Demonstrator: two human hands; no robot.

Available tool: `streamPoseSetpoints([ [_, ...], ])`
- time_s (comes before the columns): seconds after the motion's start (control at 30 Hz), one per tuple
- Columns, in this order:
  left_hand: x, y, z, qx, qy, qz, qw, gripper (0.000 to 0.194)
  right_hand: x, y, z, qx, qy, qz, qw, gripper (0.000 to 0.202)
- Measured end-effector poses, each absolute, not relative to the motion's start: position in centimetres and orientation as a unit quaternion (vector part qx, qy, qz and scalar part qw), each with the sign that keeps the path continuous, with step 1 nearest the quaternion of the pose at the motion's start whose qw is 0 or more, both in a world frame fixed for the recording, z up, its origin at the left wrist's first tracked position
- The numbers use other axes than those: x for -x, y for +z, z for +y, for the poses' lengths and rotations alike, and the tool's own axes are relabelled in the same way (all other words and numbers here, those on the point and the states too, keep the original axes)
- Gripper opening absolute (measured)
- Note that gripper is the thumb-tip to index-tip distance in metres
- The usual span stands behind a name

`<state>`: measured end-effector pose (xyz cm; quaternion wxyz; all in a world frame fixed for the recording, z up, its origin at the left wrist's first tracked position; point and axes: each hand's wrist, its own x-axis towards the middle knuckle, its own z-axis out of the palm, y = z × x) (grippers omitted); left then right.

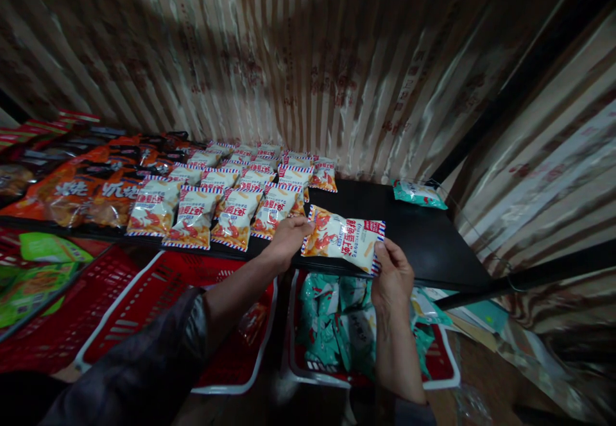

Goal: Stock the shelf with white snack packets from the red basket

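Between my two hands, over the front edge of the black shelf [423, 240], lies a white snack bag [344, 238] with red lettering and striped ends. My left hand [289, 241] pinches its left end, and my right hand [392, 275] grips the striped right end. Several matching snack bags stand in rows to the left on the shelf, the nearest one [276, 208] just behind my left hand. Below my right hand is a red basket [445, 355] with a white rim, holding several teal bags [356, 336].
Orange and black snack bags [115, 198] crowd the shelf's left part. A lone teal bag [419, 195] lies at the back right. Another red basket [240, 384] stands below my left arm, beside green bags [43, 278]. A dark metal post [481, 118] rises at the right before striped sheeting [308, 47].
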<state>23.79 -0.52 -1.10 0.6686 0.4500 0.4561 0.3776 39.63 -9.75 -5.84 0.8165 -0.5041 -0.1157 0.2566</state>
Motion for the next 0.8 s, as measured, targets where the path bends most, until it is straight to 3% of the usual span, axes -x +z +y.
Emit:
streamPoseSetpoints([
  [0.43, -20.9, -3.2, -4.6, -0.426, 0.251, 0.402, 0.771, 0.019, -39.9, -5.5, -10.1, 0.522, 0.252, -0.119, 0.806, 0.033],
  [0.8, -23.1, -1.5, -5.0, -0.346, 0.337, 0.408, 0.775, 0.018, -39.8, -5.2, -10.1, 0.49, 0.337, -0.133, 0.793, 0.052],
])
